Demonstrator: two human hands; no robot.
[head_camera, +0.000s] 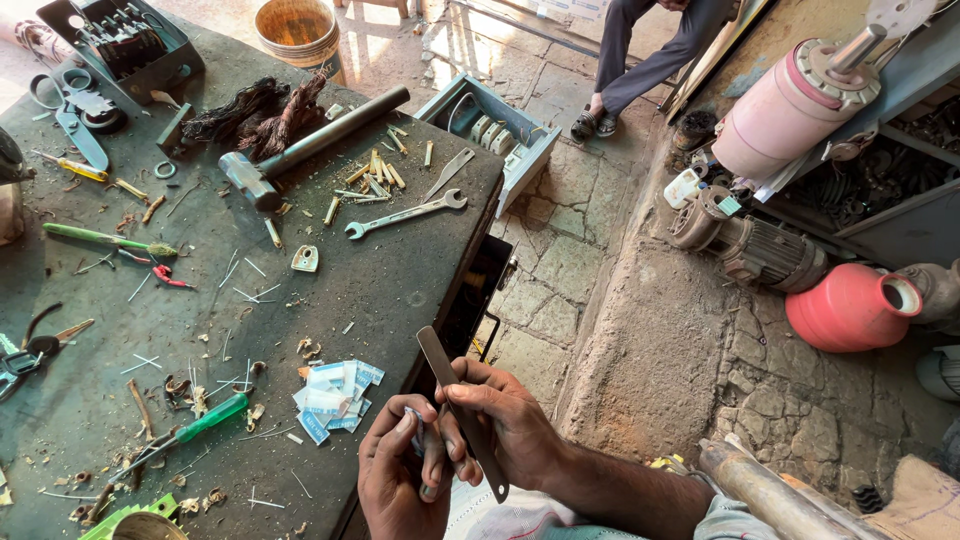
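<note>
My right hand (510, 425) grips a long flat grey metal blade (450, 385) that points up and to the left, over the near edge of the dark workbench (400, 280). My left hand (395, 480) is just beside it, pinching a small pale piece (415, 418) between thumb and fingers, close against the blade. Both hands hang past the bench's right corner. On the bench just left of them lies a small heap of blue and white paper slips (335, 398).
The bench carries a hammer (300, 150), a spanner (405, 214), a green-handled screwdriver (200, 425), scissors (70, 105), a tool tray (125, 40), wire offcuts. On the stone floor stand a bucket (297, 30), an open box (490, 125), motors (745, 245), a red can (850, 305). A seated person's legs (640, 60) are beyond.
</note>
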